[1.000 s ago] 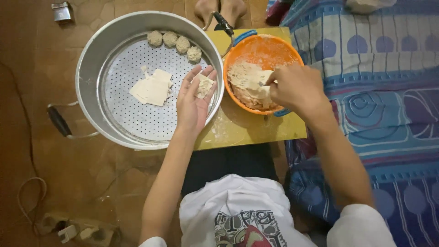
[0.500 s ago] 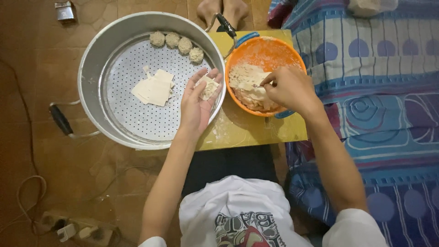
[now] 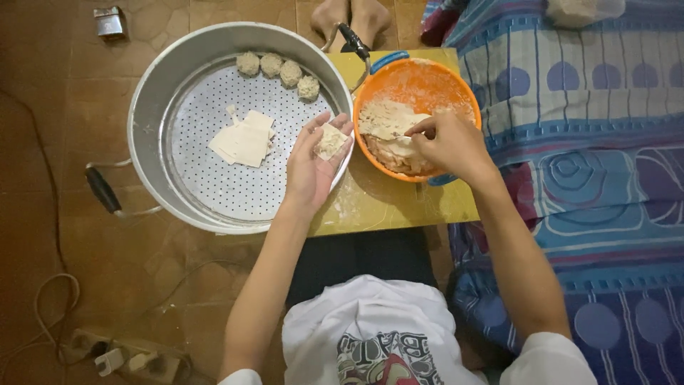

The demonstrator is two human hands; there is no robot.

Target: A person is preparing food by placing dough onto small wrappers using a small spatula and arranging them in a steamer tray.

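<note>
Clearly the wrapper (image 3: 330, 140) is thin, soft and easily torn, light even with its dab of filling; it is best cradled from beneath and gathered by its edges. It lies on the upturned palm of the left hand (image 3: 313, 165), fingers loosely spread, over the rim of the steamer (image 3: 153, 107). The right hand (image 3: 449, 145) reaches into the orange bowl (image 3: 420, 78), fingertips pinched on what may be a utensil in the filling. Compared with a second ago, the right hand has moved deeper into the bowl; the left has barely shifted. Four dumplings (image 3: 278, 72) and spare wrappers (image 3: 242, 140) sit in the steamer.
</note>
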